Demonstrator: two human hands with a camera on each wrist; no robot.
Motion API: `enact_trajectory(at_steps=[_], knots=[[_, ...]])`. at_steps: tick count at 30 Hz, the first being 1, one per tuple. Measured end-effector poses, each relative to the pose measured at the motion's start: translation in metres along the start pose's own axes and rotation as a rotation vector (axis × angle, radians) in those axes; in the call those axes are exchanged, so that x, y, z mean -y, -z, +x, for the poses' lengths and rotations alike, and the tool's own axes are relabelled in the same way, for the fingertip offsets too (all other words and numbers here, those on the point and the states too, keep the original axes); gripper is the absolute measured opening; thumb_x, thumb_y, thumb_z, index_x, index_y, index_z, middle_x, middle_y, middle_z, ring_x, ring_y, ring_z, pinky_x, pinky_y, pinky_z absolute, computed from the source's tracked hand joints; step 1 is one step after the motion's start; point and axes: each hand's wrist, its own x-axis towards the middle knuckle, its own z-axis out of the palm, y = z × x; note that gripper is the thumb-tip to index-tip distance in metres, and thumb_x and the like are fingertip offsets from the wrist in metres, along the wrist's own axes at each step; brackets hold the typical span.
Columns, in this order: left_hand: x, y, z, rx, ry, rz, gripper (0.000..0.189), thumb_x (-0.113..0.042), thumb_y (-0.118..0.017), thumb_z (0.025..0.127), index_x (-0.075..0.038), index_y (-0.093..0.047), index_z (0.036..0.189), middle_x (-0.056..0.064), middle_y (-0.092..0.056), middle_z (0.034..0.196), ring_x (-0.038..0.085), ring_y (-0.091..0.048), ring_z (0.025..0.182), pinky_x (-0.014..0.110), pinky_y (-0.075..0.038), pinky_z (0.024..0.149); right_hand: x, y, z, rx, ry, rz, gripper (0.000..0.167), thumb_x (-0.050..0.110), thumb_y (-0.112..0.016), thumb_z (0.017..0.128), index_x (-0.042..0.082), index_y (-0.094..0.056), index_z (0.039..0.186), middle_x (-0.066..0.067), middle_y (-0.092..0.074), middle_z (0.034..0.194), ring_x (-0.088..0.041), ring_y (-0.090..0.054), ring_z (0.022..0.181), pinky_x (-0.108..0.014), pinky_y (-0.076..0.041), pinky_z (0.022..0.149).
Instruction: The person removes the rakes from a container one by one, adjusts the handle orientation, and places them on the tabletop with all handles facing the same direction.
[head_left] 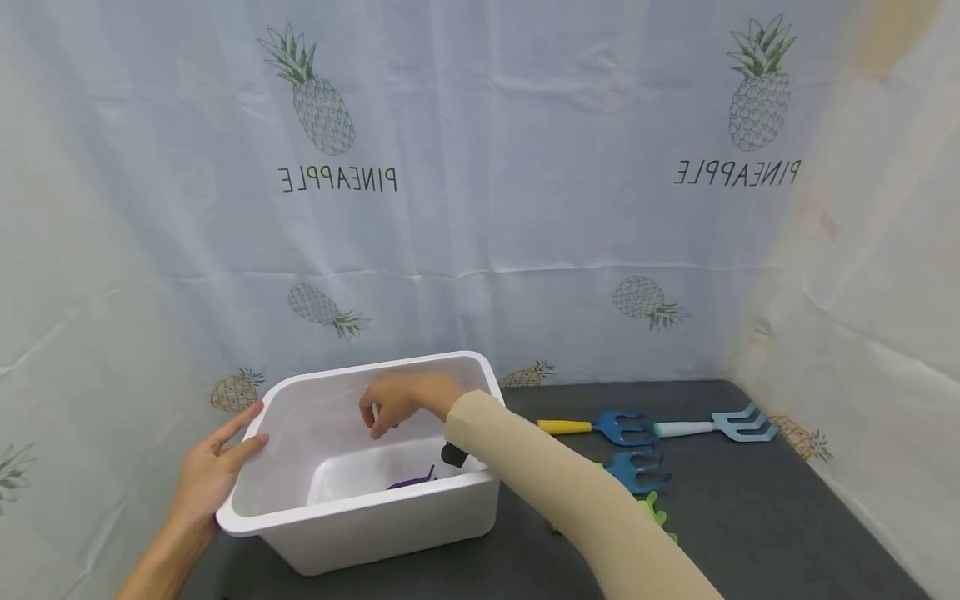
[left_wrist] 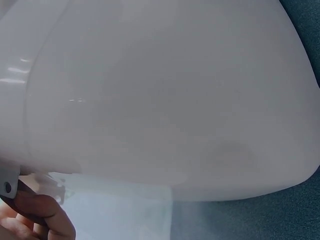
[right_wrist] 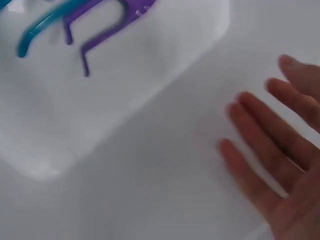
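Note:
My left hand [head_left: 206,479] grips the left rim of a white plastic bin [head_left: 390,527], thumb and fingers at the edge. In the left wrist view its curled fingers [left_wrist: 50,215] show at the bottom left, beside the bin's wall. My right hand [head_left: 396,402] hangs inside the bin, above its floor, holding nothing. The right wrist view shows its fingers [right_wrist: 267,142] spread and slightly bent, apart from a purple hand fork [right_wrist: 107,40] and a teal-pronged tool [right_wrist: 47,27] lying in the bin. The handles of these tools are out of sight.
Right of the bin lie a blue fork with a yellow handle [head_left: 615,427], a pale blue fork [head_left: 738,425], another blue fork [head_left: 637,472] and a green tool [head_left: 651,508], partly behind my right sleeve [head_left: 577,492]. A pineapple-print curtain [head_left: 480,208] encloses the dark table [head_left: 772,517].

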Motion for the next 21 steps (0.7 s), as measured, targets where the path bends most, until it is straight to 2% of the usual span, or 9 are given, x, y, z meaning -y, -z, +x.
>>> enact_trajectory(at_steps=[3, 6, 11, 14, 17, 21], knots=[[0.001, -0.001, 0.000, 0.007, 0.013, -0.017, 0.067, -0.025, -0.068, 0.101, -0.017, -0.037, 0.161, -0.031, -0.069, 0.088, 0.007, -0.075, 0.075, 0.030, -0.064, 0.065, -0.002, -0.005, 0.004, 0.022, -0.002, 0.008, 0.007, 0.023, -0.075, 0.095, 0.017, -0.071, 0.096, 0.007, -0.066, 0.082, -0.006, -0.061, 0.072, -0.017, -0.049, 0.068], [0.001, 0.000, 0.001, 0.001, 0.011, -0.028, 0.067, -0.025, -0.068, 0.101, -0.018, -0.038, 0.160, -0.031, -0.069, 0.086, 0.006, -0.074, 0.074, 0.029, -0.063, 0.064, -0.002, -0.009, 0.007, 0.062, -0.006, 0.051, 0.006, 0.022, -0.075, 0.095, 0.017, -0.072, 0.096, 0.006, -0.067, 0.082, -0.008, -0.063, 0.074, -0.019, -0.051, 0.067], [0.000, 0.000, 0.004, -0.015, 0.008, 0.018, 0.067, -0.028, -0.069, 0.101, -0.018, -0.039, 0.160, -0.037, -0.062, 0.093, 0.002, -0.073, 0.078, 0.027, -0.063, 0.067, 0.002, -0.014, 0.010, 0.181, -0.056, 0.159, 0.005, 0.021, -0.074, 0.096, 0.018, -0.073, 0.100, 0.000, -0.074, 0.096, -0.014, -0.071, 0.088, -0.029, -0.060, 0.075], [0.000, -0.001, 0.006, -0.013, 0.011, 0.035, 0.068, -0.029, -0.068, 0.101, -0.017, -0.037, 0.161, -0.040, -0.058, 0.094, 0.001, -0.073, 0.079, 0.027, -0.063, 0.068, 0.005, -0.018, 0.012, 0.255, -0.067, 0.193, 0.007, 0.020, -0.071, 0.098, 0.018, -0.072, 0.104, -0.004, -0.075, 0.106, -0.013, -0.071, 0.093, -0.031, -0.061, 0.080], [-0.001, -0.001, 0.007, -0.009, 0.012, 0.028, 0.068, -0.028, -0.067, 0.102, -0.015, -0.036, 0.161, -0.040, -0.058, 0.091, 0.002, -0.073, 0.078, 0.027, -0.063, 0.067, 0.007, -0.021, 0.013, 0.281, -0.041, 0.224, 0.013, 0.017, -0.067, 0.100, 0.013, -0.071, 0.112, -0.006, -0.073, 0.107, -0.016, -0.072, 0.095, -0.032, -0.061, 0.081], [-0.001, -0.001, 0.007, -0.011, 0.009, 0.017, 0.067, -0.027, -0.068, 0.101, -0.016, -0.037, 0.160, -0.041, -0.059, 0.090, 0.001, -0.073, 0.076, 0.027, -0.063, 0.066, 0.010, -0.025, 0.015, 0.298, -0.048, 0.251, 0.021, 0.014, -0.065, 0.101, 0.008, -0.069, 0.120, -0.004, -0.071, 0.104, -0.019, -0.072, 0.099, -0.032, -0.061, 0.084]])
